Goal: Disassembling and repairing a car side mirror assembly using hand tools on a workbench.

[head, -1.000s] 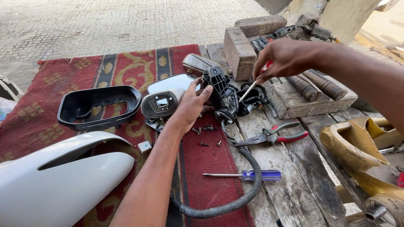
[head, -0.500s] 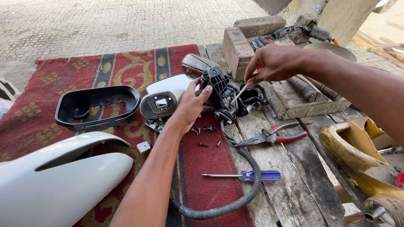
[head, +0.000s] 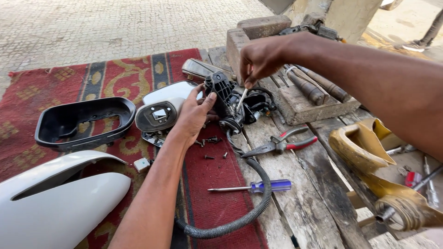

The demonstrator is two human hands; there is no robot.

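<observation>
Hands at work on a black mirror mechanism (head: 230,99), which sits at the rug's (head: 212,203) edge on the wooden bench (head: 314,203). Left hand (head: 194,115) clasps its bracket to steady it; right hand (head: 258,57) pinches a screwdriver (head: 241,99), tip angled down into it. Loose screws (head: 210,140), pliers (head: 279,144) and a blue-handled screwdriver (head: 258,186) lie near.

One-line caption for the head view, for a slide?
Left hand steadies a black mirror mechanism while the right hand works a screwdriver into it.
</observation>
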